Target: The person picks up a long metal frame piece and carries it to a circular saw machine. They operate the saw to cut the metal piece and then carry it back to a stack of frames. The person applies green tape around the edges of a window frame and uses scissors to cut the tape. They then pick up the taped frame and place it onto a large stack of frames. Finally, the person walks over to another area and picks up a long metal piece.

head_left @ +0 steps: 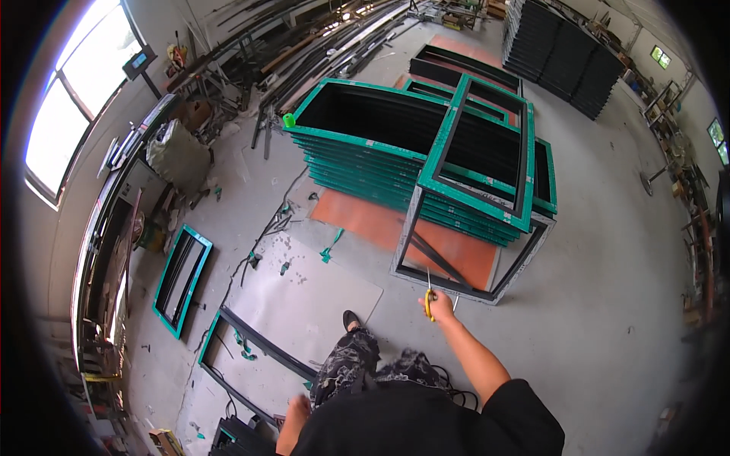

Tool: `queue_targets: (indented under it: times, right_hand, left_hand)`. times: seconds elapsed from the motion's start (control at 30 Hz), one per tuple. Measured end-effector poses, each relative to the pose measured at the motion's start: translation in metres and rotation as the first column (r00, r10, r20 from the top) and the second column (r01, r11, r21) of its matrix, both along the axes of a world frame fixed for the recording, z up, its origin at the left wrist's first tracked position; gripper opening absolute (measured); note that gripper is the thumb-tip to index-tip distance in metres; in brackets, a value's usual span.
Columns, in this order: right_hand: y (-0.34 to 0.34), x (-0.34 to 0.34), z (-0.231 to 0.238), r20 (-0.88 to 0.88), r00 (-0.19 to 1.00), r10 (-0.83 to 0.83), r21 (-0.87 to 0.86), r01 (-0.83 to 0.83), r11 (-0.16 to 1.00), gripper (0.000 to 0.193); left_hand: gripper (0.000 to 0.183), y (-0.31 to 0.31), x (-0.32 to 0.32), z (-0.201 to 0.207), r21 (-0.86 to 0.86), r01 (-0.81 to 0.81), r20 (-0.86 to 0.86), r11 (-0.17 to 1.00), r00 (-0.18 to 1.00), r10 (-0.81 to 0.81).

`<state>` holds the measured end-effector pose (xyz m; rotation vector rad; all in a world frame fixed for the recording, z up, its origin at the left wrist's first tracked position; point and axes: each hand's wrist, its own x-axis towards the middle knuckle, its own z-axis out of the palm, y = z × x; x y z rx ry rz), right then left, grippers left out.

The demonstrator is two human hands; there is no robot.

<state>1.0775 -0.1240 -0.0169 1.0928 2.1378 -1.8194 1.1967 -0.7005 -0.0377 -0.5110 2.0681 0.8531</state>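
Ahead of me, my right hand [439, 305] is closed around yellow-handled scissors [430, 295], their thin metal blades pointing away from me. Just beyond the blades stands a dark frame with pale film on its edges [498, 292], leaning by the stack. My left hand [298, 413] hangs low near my body, close to a long black frame with green edging [258, 346] on the floor. The fingers of that hand are partly hidden and too small to read. Green-edged window frames [365, 144] lie piled up, with one more frame [433, 171] across the top.
Orange sheeting [346, 213] lies under the pile. A small green-edged frame [182, 281] is on the floor at left. Scraps of green film [328, 247] litter a pale board [304, 281]. A cluttered bench [125, 220] lines the left wall; black stacked profiles [559, 61] stand far right.
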Motion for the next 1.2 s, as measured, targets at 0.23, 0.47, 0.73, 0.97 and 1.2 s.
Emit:
queue_targets:
  times: [0.23,0.47,0.73,0.97,1.2]
  right_hand:
    - [-0.008,-0.194,0.100,-0.097,0.994,0.051,0.423,-0.005,0.906,0.056]
    - [0.080,-0.349,0.099,-0.242,0.937,-0.251,0.638,0.349,0.686,0.041]
    - [0.169,-0.525,0.076,-0.085,0.949,-0.303,0.875,0.217,0.433,0.063]
    - [0.191,-0.563,0.050,-0.023,0.927,-0.373,0.927,0.159,0.339,0.071]
    - [0.193,-0.529,0.049,0.020,0.961,-0.275,0.950,0.067,0.304,0.030]
  left_hand:
    - [0.028,0.005,-0.376,0.052,0.370,-0.519,-0.247,0.771,0.745,0.620]
    - [0.021,0.108,-0.538,0.082,0.459,-0.294,-0.285,0.838,0.845,0.452]
    - [0.031,0.260,-0.619,0.073,0.253,-0.090,0.004,0.963,0.996,0.092]
    - [0.030,0.379,-0.764,0.085,0.241,0.127,-0.171,0.962,0.981,-0.086]
    - [0.025,0.591,-0.876,0.116,0.018,0.747,-0.631,0.664,0.524,-0.573]
